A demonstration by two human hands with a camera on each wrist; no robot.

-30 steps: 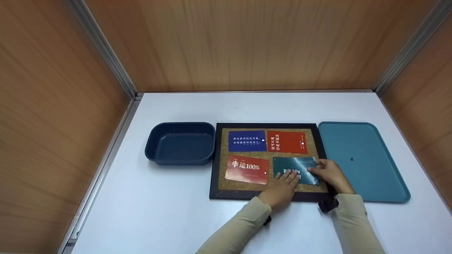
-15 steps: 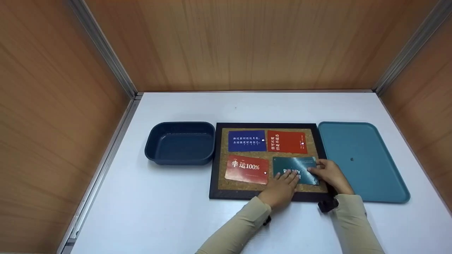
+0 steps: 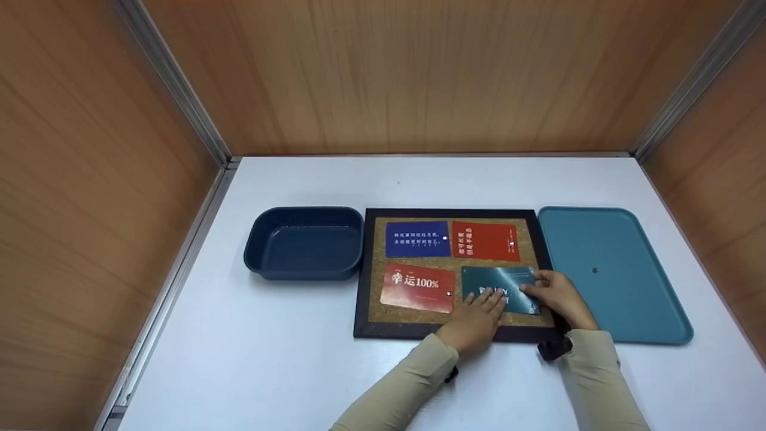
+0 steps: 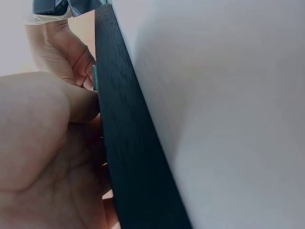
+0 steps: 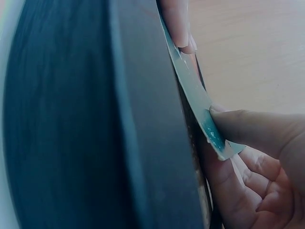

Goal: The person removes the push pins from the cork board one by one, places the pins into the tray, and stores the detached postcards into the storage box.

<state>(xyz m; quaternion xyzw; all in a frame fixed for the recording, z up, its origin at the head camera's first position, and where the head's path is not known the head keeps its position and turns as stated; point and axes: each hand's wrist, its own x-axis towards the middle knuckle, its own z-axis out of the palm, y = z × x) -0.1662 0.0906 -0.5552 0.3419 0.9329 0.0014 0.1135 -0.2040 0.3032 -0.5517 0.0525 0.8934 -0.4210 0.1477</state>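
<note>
A dark-framed cork board [image 3: 419, 258] bears a blue card [image 3: 418, 239], a red card [image 3: 488, 241], a lighter red card [image 3: 418, 288] and a teal card [image 3: 491, 276]. My left hand [image 3: 471, 323] lies with its fingers extended on the teal card's lower left part. At that card's right edge my right hand [image 3: 561, 294] pinches it between thumb and fingers. In the right wrist view the teal card [image 5: 195, 95] is slightly bent, its near edge raised off the board. The left wrist view shows my left palm [image 4: 52, 157] beside the black frame [image 4: 131, 143].
A dark blue bin [image 3: 304, 245] stands against the board's left side. The teal tray [image 3: 616, 269] lies at its right, with a small dark spot near its middle. Wooden panels rise behind and at both sides of the white table [image 3: 239, 359].
</note>
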